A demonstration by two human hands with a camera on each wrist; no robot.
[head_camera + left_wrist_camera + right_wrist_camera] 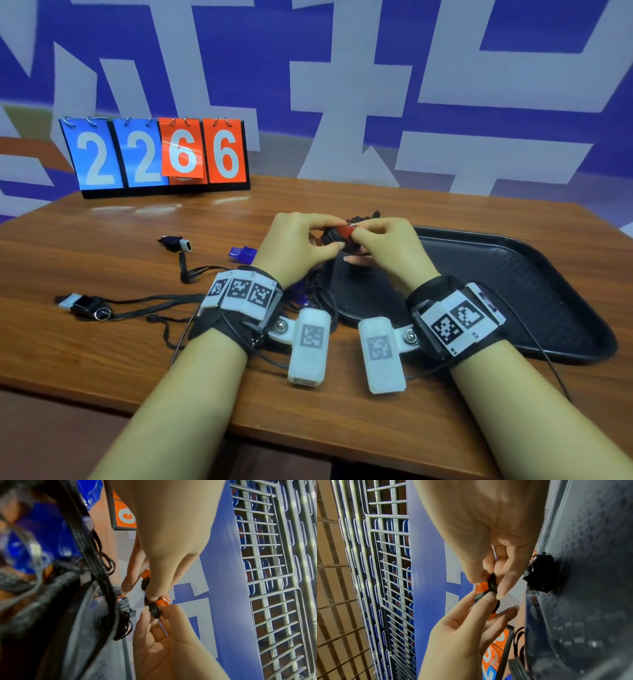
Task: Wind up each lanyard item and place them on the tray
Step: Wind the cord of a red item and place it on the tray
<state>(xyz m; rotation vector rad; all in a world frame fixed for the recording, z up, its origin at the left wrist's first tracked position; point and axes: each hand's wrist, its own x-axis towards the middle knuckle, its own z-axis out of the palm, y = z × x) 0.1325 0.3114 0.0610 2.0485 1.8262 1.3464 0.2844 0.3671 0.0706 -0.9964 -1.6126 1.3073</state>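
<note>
I hold a small orange whistle [344,232] wound round with its black cord [330,237] just above the near-left part of the black tray [513,274]. My left hand [325,241] pinches the corded end. My right hand [356,236] pinches the orange end and the cord. In the left wrist view the whistle [163,601] sits between left hand [140,588] and right hand [154,615]. The right wrist view shows the whistle [481,586] and cord [492,584] between right hand [488,586] and left hand [491,604]. A wound black bundle [541,574] lies on the tray [590,574].
A blue whistle [243,253] lies left of my left wrist. Two more lanyard items [178,244] [84,303] lie unwound on the wooden table [102,342], their cords trailing under my left wrist. A flip scoreboard [157,154] stands at the back left.
</note>
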